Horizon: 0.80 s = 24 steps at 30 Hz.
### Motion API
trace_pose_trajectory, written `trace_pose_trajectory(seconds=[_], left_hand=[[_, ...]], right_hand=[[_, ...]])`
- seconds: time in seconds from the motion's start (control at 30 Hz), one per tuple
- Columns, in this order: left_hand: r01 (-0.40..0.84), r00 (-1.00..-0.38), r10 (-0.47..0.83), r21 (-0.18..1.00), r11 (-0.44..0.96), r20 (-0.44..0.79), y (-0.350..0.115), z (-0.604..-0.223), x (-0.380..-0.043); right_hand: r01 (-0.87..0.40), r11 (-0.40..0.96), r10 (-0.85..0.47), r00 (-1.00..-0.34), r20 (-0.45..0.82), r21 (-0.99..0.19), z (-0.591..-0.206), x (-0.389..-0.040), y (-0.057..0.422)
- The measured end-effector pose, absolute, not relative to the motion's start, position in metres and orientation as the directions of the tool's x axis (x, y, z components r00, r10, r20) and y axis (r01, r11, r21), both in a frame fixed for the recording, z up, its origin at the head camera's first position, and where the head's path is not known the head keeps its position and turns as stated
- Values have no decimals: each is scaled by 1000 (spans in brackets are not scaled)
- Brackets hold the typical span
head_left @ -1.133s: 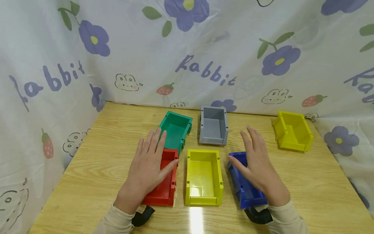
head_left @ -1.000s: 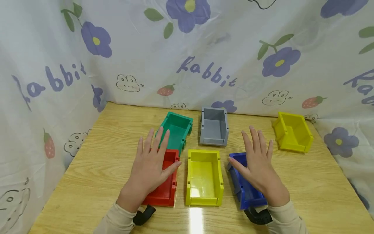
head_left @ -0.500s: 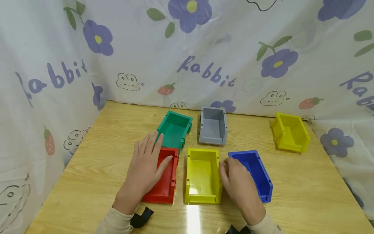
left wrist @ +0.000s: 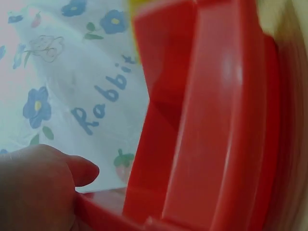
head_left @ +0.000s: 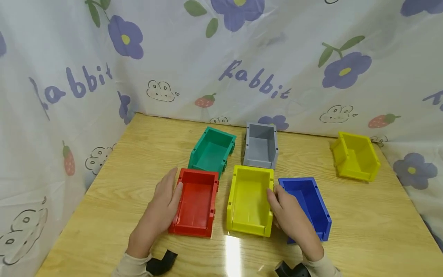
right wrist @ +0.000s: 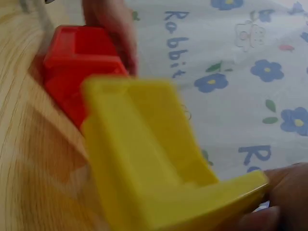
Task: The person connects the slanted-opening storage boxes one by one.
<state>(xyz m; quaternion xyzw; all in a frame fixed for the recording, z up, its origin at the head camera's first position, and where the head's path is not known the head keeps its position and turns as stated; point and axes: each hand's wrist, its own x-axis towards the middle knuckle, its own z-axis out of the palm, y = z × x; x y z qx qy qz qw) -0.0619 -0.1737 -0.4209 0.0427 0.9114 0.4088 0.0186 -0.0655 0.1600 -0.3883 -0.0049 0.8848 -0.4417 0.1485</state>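
Observation:
My left hand (head_left: 155, 211) grips the left wall of a red plastic storage bin (head_left: 196, 206), with the thumb at its rim and the other fingers along the outside. The thumb shows at that red rim in the left wrist view. My right hand (head_left: 291, 213) pinches the right wall of a yellow storage bin (head_left: 248, 202), thumb on the inner side and fingers mostly hidden outside. In the right wrist view the yellow bin (right wrist: 144, 159) looks tilted and seems raised off the table. Both bins are empty, with a gap between them.
A blue bin (head_left: 309, 204) lies right of the yellow one, partly behind my right hand. Behind stand a green bin (head_left: 212, 152) and a grey bin (head_left: 260, 148). Another yellow bin (head_left: 356, 157) stands at the far right. A patterned curtain (head_left: 194, 65) borders the wooden table (head_left: 104, 192).
My right hand has come left from over the blue bin and taken hold of the yellow bin, which has shifted slightly. My left hand has moved from above the red bin to its left wall.

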Motion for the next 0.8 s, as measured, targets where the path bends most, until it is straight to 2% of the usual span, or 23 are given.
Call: trace_pose_trajectory(seconds=[0.2, 0.3, 0.57, 0.8], left_hand=[[22, -990, 132, 846, 533, -58, -168, -426, -57], [20, -990, 131, 856, 517, -57, -166, -427, -54], [-20, -985, 140, 866, 500, -103, -163, -424, -50], [-69, -980, 134, 883, 464, -147, -152, -422, -44]], right_hand=[[180, 396, -227, -931, -286, -901, -390, -68, 161], [182, 357, -262, -922, -285, -916, -394, -68, 158], [177, 367, -234, -933, -274, -913, -402, -72, 153], [131, 497, -198, -945, -260, -857, -395, -72, 157]])
